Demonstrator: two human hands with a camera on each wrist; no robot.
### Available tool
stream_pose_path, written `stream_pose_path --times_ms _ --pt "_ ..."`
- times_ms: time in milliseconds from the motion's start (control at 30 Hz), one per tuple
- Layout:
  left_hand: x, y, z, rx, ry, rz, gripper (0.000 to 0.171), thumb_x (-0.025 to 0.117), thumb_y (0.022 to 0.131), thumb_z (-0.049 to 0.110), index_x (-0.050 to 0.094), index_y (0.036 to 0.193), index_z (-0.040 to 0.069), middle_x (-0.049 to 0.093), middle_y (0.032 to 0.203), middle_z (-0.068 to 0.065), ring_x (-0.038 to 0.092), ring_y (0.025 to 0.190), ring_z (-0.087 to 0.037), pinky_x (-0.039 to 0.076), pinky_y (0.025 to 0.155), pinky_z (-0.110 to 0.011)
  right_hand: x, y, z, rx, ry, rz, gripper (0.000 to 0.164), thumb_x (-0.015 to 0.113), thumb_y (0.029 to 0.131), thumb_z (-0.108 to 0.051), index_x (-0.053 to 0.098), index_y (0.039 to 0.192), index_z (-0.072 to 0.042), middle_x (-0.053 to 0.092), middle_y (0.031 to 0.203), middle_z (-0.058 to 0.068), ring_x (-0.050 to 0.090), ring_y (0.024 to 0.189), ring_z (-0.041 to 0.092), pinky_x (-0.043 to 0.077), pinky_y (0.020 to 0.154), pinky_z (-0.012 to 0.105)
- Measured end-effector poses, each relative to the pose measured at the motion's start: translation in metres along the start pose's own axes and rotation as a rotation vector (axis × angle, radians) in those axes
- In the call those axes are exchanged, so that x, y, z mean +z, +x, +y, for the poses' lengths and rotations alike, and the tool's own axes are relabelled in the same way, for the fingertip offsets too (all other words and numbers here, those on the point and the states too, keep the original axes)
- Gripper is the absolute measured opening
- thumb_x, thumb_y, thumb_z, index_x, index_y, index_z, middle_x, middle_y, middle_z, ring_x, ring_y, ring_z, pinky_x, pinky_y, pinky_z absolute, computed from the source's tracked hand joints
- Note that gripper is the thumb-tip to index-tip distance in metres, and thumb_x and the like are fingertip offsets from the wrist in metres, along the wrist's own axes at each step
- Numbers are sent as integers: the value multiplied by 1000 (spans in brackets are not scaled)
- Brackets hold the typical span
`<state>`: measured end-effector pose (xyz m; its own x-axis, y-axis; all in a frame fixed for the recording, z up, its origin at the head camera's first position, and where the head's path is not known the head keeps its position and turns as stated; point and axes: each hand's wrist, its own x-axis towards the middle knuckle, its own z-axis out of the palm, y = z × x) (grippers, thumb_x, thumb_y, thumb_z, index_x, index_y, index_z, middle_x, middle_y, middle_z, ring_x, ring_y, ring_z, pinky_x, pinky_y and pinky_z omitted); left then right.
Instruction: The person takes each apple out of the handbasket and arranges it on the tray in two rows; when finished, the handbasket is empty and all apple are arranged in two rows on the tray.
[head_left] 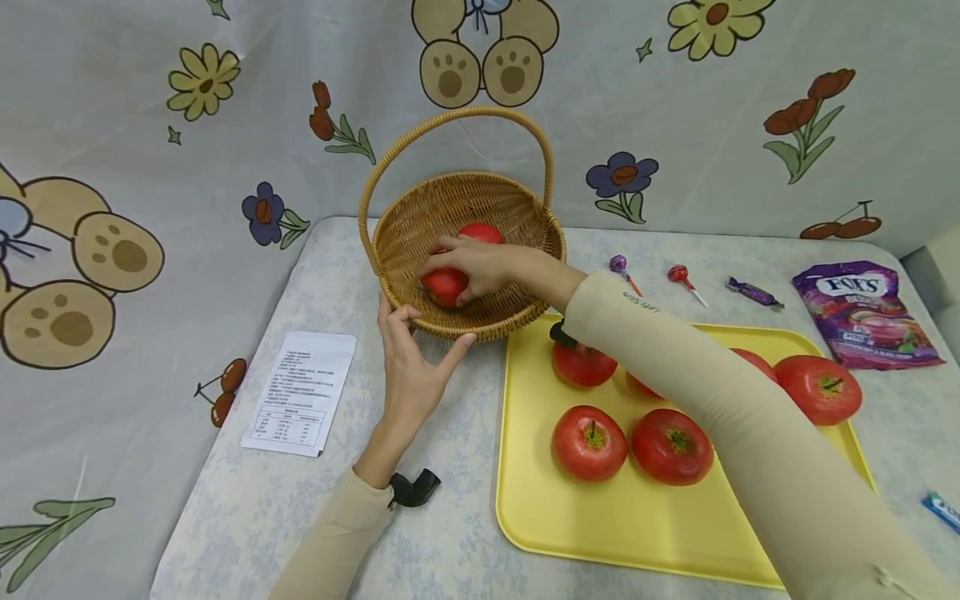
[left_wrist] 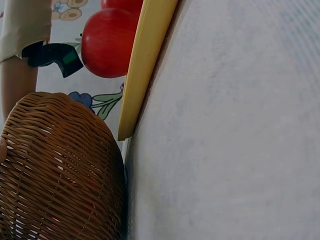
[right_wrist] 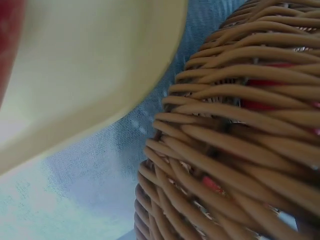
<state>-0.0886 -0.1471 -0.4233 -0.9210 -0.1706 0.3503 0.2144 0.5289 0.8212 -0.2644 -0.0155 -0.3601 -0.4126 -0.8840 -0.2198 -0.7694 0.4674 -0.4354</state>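
A brown wicker basket (head_left: 501,331) with a tall arched handle stands at the back of the table, tilted so its mouth shows in the head view. My left hand (head_left: 411,375) holds its near rim, with fingers at the left side and thumb along the front. Inside the basket, my right hand (head_left: 483,265) grips a red apple (head_left: 444,287) from above. Another red apple (head_left: 482,232) lies behind that hand, partly covered by it. In both wrist views the woven wall (left_wrist: 60,160) hides most of what is inside, with red showing through the gaps.
A yellow tray (head_left: 600,525) right of the basket bears several red apples (head_left: 590,443), some hidden under my right sleeve. Beyond it lie two lollipops (head_left: 678,275), a wrapped candy (head_left: 752,292) and a purple candy bag (head_left: 866,312). A white printed packet (head_left: 302,392) lies left.
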Motion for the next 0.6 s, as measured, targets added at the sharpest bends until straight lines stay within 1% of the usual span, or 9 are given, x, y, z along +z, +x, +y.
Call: stream_pose_path --times_ms 233,533,600 --pt "0 -1 0 -6 7 -1 68 76 82 48 30 113 8 -5 164 -14 8 151 -26 39 109 -47 5 4 2 -23 -29 36 62 83 79 -19 53 133 -26 40 137 7 42 129 34 33 107 57" --pt "1 -1 0 -1 3 -4 68 76 82 47 30 113 7 -5 163 -16 8 151 -27 39 109 -46 6 4 2 -45 -46 63 60 84 78 -18 55 130 -24 43 132 7 42 131 30 24 114 57" --pt "1 -1 0 2 4 -6 68 76 82 47 30 113 7 -5 163 -16 8 151 -27 40 109 -47 5 3 1 -46 -42 65 60 84 77 -18 56 130 -24 43 133 7 42 131 29 24 114 56"
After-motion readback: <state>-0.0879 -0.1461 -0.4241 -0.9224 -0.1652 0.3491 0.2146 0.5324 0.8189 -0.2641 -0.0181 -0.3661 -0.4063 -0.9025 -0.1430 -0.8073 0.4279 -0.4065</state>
